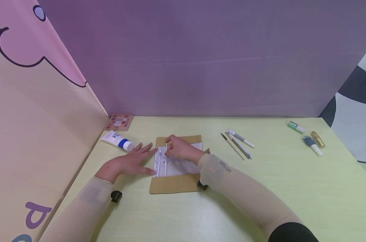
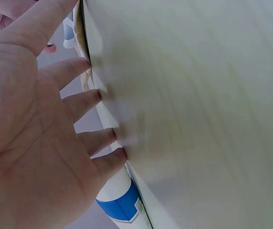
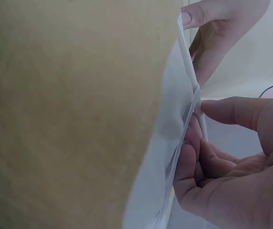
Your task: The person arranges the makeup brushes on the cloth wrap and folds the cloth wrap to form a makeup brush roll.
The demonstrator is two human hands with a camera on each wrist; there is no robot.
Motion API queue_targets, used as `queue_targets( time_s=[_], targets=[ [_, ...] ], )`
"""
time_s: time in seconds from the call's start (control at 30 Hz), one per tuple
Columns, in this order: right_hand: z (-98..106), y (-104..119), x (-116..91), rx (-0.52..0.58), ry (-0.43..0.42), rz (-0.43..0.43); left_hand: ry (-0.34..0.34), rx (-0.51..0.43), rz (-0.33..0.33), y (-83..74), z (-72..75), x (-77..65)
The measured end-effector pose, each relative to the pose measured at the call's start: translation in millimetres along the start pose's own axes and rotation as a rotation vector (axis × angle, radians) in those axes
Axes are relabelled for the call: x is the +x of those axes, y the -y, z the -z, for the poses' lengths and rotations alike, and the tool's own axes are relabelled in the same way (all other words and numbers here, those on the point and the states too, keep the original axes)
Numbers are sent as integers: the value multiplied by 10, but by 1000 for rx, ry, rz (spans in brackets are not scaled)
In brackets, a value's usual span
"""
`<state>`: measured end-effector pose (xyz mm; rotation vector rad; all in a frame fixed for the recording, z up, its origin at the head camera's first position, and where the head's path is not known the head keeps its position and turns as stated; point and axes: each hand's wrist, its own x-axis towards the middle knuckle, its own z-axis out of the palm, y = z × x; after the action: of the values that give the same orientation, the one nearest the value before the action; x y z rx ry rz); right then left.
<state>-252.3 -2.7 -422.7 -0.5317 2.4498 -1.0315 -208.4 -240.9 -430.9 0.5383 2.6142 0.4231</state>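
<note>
A brown fabric roll pouch (image 1: 173,185) lies unfolded, its white lining and an elastic band facing up. My right hand (image 1: 183,150) pinches a thin white stick (image 1: 166,168) that passes under the band; in the right wrist view the thumb and fingers (image 3: 222,109) close on this stick (image 3: 186,57). Just left of it, a second white stick (image 1: 159,164) is tucked in the band. My left hand (image 1: 129,164), fingers spread, rests at the pouch's left edge, its thumb on the lining. The left wrist view shows the left palm (image 2: 31,138) with straight fingers.
By my left fingertips lies a white tube with a blue band (image 1: 117,140), with a pink palette (image 1: 120,122) behind it. Several slim brushes (image 1: 237,144) lie right of the pouch. At the far right are a green-and-white bottle (image 1: 296,127), a dark-and-white bottle (image 1: 312,145) and a gold tube (image 1: 318,139).
</note>
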Motion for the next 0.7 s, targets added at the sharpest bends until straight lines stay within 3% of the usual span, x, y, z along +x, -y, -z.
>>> queue_targets(
  time_s=[0.7],
  targets=[
    [-2, -42, -60, -12, 15, 4, -3, -1, -9, -1, -8, 3]
  ],
)
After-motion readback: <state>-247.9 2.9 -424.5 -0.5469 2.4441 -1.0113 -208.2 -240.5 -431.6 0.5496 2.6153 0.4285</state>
